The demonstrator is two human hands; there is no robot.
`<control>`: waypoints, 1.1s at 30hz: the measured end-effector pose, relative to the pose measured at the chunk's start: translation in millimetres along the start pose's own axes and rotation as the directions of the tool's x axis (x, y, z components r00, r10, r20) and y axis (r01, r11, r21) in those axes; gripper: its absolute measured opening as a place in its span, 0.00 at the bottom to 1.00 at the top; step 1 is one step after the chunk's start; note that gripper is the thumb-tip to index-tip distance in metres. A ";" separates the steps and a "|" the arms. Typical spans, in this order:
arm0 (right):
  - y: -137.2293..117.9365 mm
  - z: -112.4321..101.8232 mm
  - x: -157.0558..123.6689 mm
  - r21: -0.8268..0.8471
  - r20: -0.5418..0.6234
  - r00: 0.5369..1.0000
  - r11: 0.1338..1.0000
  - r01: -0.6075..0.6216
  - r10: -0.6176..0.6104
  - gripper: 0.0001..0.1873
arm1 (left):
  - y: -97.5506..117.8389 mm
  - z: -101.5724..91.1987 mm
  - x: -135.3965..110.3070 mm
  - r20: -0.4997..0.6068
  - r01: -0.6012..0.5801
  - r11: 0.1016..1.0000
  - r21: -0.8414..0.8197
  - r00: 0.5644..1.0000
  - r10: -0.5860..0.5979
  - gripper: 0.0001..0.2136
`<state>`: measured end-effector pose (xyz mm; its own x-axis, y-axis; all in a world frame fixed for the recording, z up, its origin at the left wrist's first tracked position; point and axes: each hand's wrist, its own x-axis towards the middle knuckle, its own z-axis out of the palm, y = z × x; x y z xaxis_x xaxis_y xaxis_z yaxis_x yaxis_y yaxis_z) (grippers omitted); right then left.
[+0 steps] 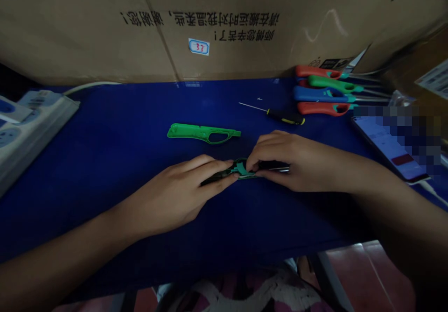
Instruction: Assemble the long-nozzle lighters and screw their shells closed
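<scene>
My left hand point(182, 186) is closed around the handle end of an opened green utility lighter point(241, 168), just above the blue table surface. Its inner teal trigger part shows between my fingers. At the other end of the same lighter, my right hand point(285, 160) is closed, thumb and fingers pinching near the trigger; a stretch of metal rod shows under the palm. My fingers hide much of the inside. Beyond both hands lies the separate green half of the lighter's shell point(191, 132), hollow side up, with its finger loop to the right.
A thin screwdriver point(285, 117) with a black and yellow handle lies behind my right hand, near a tiny metal piece point(259, 99). Several lighters point(324, 95) are stacked back right, beside a phone point(392, 148). A power strip point(38, 120) stands left; a cardboard box point(105, 36) walls the back.
</scene>
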<state>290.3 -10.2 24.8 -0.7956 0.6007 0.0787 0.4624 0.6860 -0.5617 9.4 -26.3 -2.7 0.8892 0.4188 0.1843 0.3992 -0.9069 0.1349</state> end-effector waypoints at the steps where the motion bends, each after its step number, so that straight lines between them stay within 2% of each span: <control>1: 0.2 0.2 0.1 -0.004 0.005 1.000 1.000 -0.001 0.001 0.10 | 0.2 -0.2 0.1 0.001 -0.001 1.000 0.006 1.000 0.001 0.27; 5: -0.4 -0.6 0.6 0.000 0.014 1.000 1.000 -0.009 0.009 0.09 | 0.6 0.0 0.7 -0.008 -0.008 1.000 -0.002 1.000 0.008 0.26; 12: 2.9 -7.9 -2.1 0.111 0.051 0.999 0.993 -0.025 0.019 0.13 | 0.7 0.6 -0.1 -0.004 -0.008 1.000 -0.005 1.000 0.008 0.26; 19: 4.2 -5.1 -1.4 0.130 0.055 0.995 0.988 -0.084 0.077 0.12 | 1.2 0.9 0.3 -0.006 -0.003 1.000 -0.007 1.000 0.003 0.27; 27: 6.7 -8.8 -2.9 0.089 0.109 0.991 0.992 -0.091 0.081 0.08 | 0.8 0.8 -0.4 0.000 0.002 1.000 0.010 1.000 -0.002 0.26; 33: 6.5 -9.3 -0.8 0.116 0.076 0.993 0.988 -0.104 0.095 0.08 | 1.8 3.3 -1.8 -0.010 0.015 1.000 -0.018 1.000 -0.015 0.24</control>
<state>297.6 -2.4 28.7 -0.7756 0.6301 -0.0382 0.4937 0.5678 -0.6587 9.2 -28.9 -6.0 0.8810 0.4325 0.1918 0.4079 -0.8997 0.1554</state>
